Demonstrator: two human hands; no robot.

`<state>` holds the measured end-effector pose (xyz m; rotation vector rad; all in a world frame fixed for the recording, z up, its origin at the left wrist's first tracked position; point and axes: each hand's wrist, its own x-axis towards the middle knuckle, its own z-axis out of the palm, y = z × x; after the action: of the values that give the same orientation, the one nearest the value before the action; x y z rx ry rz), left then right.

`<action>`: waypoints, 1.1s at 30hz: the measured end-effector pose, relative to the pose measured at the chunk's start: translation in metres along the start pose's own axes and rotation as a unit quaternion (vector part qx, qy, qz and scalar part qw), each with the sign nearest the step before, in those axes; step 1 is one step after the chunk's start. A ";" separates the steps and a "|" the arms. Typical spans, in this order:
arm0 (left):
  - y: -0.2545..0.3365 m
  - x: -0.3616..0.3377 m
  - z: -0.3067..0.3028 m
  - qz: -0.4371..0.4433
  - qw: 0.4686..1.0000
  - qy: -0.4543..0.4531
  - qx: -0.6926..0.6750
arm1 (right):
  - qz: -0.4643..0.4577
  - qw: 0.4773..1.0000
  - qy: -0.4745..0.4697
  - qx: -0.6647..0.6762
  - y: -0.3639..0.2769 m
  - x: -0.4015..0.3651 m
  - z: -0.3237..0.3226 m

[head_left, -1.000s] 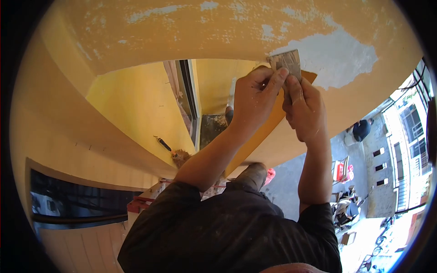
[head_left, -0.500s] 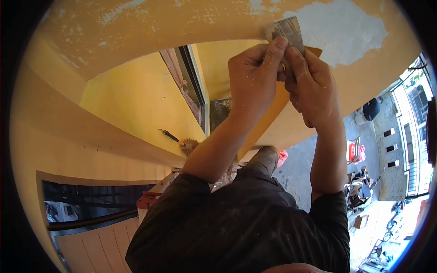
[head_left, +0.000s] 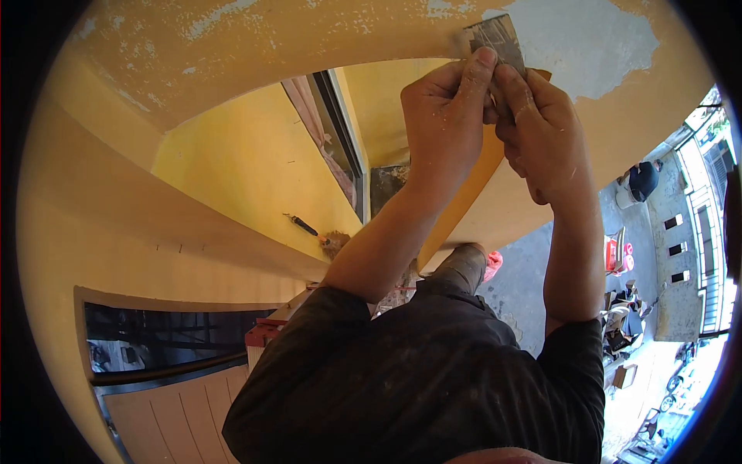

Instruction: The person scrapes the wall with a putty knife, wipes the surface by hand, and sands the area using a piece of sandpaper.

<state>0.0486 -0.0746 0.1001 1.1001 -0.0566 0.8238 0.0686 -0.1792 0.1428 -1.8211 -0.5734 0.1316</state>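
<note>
Both my hands grip a scraper with a broad, stained metal blade (head_left: 497,40). My left hand (head_left: 447,124) is closed around it from the left, thumb pressed on the lower part of the blade. From the right, my right hand (head_left: 546,131) closes on the same tool, its thumb beside the left one; the fingers hide the handle. The blade lies at the orange-yellow painted surface (head_left: 309,35) overhead, beside the left side of a large bare grey-white patch (head_left: 595,46). White specks dot both hands.
A dark-handled tool (head_left: 304,225) lies on the yellow ledge at left, beside a brown rough spot (head_left: 335,244). A window frame (head_left: 340,131) with a curtain is behind. Far below right, another person (head_left: 643,181) is near a white bucket (head_left: 624,197). A red item (head_left: 263,332) stands by my left elbow.
The view has shifted, so the surroundings appear further right. My hands and the scraper appear slightly higher and further right, with the same grip.
</note>
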 end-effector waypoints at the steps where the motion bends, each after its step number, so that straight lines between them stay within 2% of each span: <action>1: 0.001 0.000 0.000 0.010 1.000 -0.003 0.005 | 0.003 1.000 0.002 0.002 0.000 -0.002 0.000; 11: 0.003 0.002 0.000 0.001 1.000 -0.018 0.022 | -0.026 0.999 0.013 -0.014 0.000 0.001 -0.001; 13: 0.005 0.000 0.005 0.009 0.999 0.008 0.041 | -0.017 1.000 0.010 -0.017 0.002 0.004 -0.004; 16: 0.000 0.001 0.002 0.013 1.000 0.001 0.024 | -0.049 0.999 0.009 0.006 0.007 0.003 -0.006; 18: -0.001 0.002 0.003 0.018 1.000 -0.006 0.018 | -0.088 0.996 -0.004 -0.015 0.003 0.001 -0.009; 24: -0.003 0.002 0.007 0.041 0.999 -0.001 0.010 | -0.095 0.994 -0.027 -0.042 0.004 0.006 -0.015; 33: -0.008 0.003 0.010 0.053 0.999 0.002 -0.009 | -0.141 0.985 0.003 -0.098 0.008 0.008 -0.015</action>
<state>0.0586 -0.0822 0.1000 1.0844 -0.1198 0.9197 0.0839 -0.1905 0.1421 -1.9076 -0.8576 -0.1260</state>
